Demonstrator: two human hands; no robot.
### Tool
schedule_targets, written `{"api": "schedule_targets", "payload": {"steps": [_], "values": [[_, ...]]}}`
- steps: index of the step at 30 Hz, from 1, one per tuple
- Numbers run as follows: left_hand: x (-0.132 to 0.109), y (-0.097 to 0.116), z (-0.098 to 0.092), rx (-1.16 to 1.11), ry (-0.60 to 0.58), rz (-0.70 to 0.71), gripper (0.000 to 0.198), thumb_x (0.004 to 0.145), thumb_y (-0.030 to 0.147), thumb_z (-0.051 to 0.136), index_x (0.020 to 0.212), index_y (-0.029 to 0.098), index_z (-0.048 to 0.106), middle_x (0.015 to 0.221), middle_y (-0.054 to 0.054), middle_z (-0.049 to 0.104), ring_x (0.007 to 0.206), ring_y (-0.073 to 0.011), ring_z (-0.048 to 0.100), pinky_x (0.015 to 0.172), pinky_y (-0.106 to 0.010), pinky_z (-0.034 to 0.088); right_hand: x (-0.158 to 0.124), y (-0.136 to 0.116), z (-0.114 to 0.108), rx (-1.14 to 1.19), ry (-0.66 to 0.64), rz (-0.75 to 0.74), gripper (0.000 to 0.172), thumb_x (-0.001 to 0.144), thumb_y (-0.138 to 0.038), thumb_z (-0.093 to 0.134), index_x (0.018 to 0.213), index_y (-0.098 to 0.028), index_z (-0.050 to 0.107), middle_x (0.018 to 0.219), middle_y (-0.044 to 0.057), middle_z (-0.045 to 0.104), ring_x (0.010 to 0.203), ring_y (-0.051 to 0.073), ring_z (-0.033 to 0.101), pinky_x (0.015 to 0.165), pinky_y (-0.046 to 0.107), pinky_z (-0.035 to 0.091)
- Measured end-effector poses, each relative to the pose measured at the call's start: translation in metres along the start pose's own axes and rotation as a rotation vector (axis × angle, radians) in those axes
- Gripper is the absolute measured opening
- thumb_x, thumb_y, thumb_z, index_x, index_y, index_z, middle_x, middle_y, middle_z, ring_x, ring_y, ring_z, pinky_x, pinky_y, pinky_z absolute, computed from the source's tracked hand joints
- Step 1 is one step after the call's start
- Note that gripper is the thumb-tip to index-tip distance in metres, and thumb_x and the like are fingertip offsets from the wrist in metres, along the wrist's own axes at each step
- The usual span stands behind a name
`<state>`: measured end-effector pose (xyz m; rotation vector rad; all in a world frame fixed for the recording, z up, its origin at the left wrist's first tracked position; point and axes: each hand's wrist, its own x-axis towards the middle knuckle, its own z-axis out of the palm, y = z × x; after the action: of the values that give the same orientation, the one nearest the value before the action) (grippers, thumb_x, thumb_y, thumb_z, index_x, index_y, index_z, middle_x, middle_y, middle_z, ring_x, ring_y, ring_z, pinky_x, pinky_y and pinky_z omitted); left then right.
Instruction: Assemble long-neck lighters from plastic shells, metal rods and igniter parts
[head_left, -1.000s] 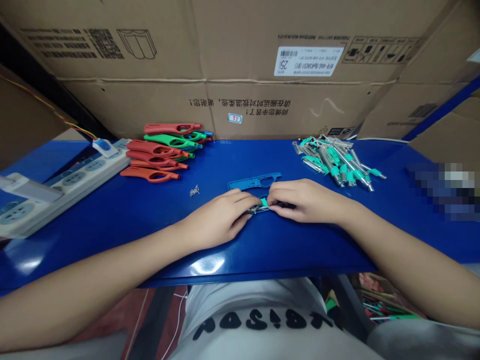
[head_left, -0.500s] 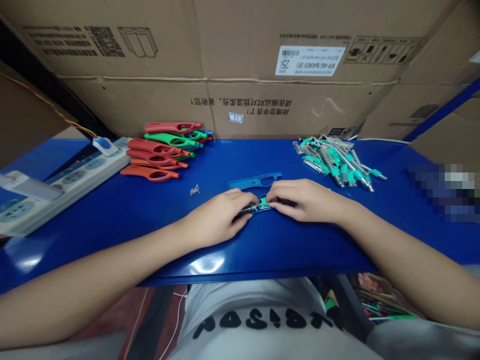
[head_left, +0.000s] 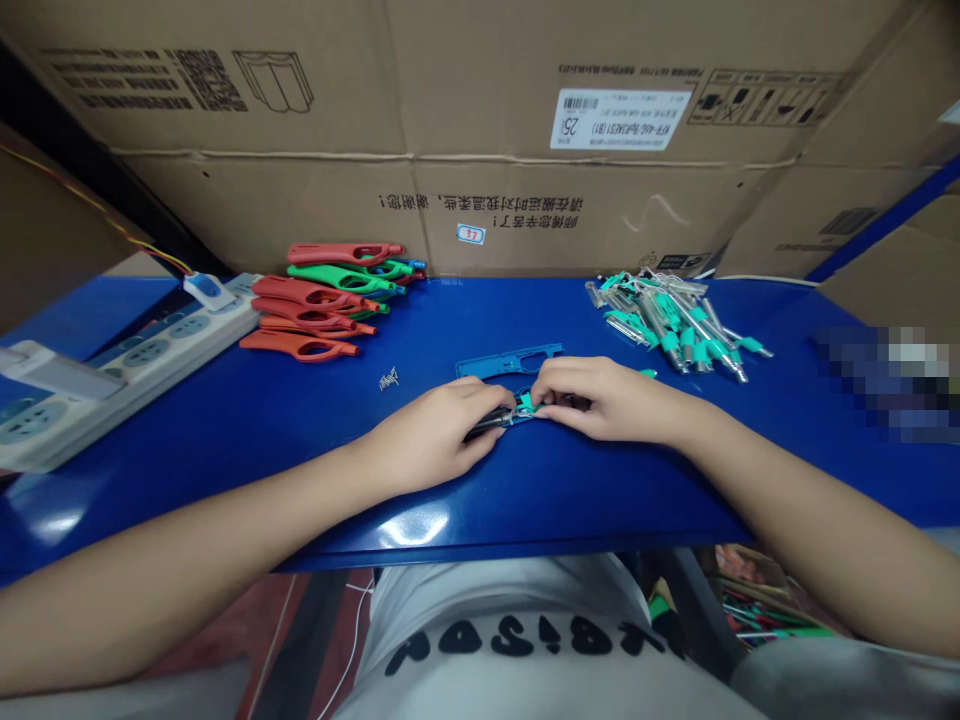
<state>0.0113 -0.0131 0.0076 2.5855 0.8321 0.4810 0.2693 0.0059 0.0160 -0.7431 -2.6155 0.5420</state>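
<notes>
My left hand [head_left: 442,432] is closed around the left part of a blue lighter handle half with a dark, shiny piece in it, low over the table. At its right end, my right hand [head_left: 600,398] pinches with thumb and fingertips at the green trigger piece [head_left: 527,404] and thin wires; the fingers hide much of it. Just behind the hands lies another blue lighter handle half [head_left: 487,366], inner side up. A small green bit [head_left: 648,373] pokes out beyond my right hand. Left of my left hand is a little heap of screws [head_left: 388,379].
Red, orange, green and blue lighter handles [head_left: 315,296] are stacked at the back left, beside a white power strip [head_left: 161,345]. Metal lighter tubes with green triggers [head_left: 671,318] form a pile at the back right. A cardboard wall [head_left: 300,200] closes off the blue table's [head_left: 300,500] back.
Both hands stay almost in place, with only slight finger movement at the green trigger piece. A green bit now shows beyond my right hand, where only a pale speck was before.
</notes>
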Motion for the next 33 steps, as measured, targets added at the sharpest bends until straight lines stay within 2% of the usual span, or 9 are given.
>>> {"api": "schedule_targets", "payload": {"steps": [8,14,18,24,33], "values": [[0.0,0.0,0.0,-0.001,0.014,0.006,0.026,0.096,0.017,0.057,0.12,0.017,0.063,0.107,-0.009,0.069,0.1,-0.0228,0.065,0.09,-0.037,0.054,0.002,0.001,0.001,0.014,0.029,0.032,0.007,0.095,-0.02,0.061,0.092,-0.017,0.066,0.091,0.006,0.066,0.081,0.016,0.061,0.072,0.026,0.047],[0.001,-0.001,0.0,0.014,0.001,0.101,0.033,0.098,0.013,0.053,0.128,0.022,0.063,0.126,-0.007,0.068,0.116,-0.0224,0.062,0.104,-0.04,0.049,0.0,0.003,-0.004,0.001,0.0,0.039,0.011,0.096,-0.021,0.059,0.094,-0.017,0.068,0.092,0.006,0.07,0.084,0.016,0.065,0.076,0.027,0.048],[0.0,-0.002,0.0,0.065,-0.013,0.107,0.035,0.1,0.015,0.051,0.132,0.022,0.064,0.129,-0.01,0.065,0.118,-0.0241,0.06,0.104,-0.041,0.05,-0.001,0.003,-0.006,0.036,-0.018,0.056,0.011,0.096,-0.02,0.058,0.095,-0.017,0.068,0.093,0.006,0.071,0.083,0.015,0.065,0.074,0.026,0.048],[-0.001,-0.002,0.001,0.094,-0.013,0.12,0.037,0.101,0.016,0.049,0.135,0.022,0.063,0.13,-0.011,0.064,0.117,-0.0248,0.059,0.102,-0.042,0.051,-0.003,0.001,-0.01,0.033,-0.075,0.083,0.012,0.091,-0.02,0.062,0.1,-0.016,0.068,0.092,0.005,0.069,0.068,0.011,0.057,0.063,0.023,0.045],[-0.001,-0.003,0.003,0.118,-0.03,0.112,0.038,0.102,0.017,0.046,0.136,0.022,0.062,0.131,-0.012,0.062,0.118,-0.0257,0.057,0.102,-0.043,0.05,-0.001,0.004,-0.011,0.042,-0.062,0.126,0.012,0.094,-0.023,0.06,0.095,-0.018,0.07,0.094,0.006,0.074,0.083,0.017,0.066,0.073,0.027,0.048]]}}
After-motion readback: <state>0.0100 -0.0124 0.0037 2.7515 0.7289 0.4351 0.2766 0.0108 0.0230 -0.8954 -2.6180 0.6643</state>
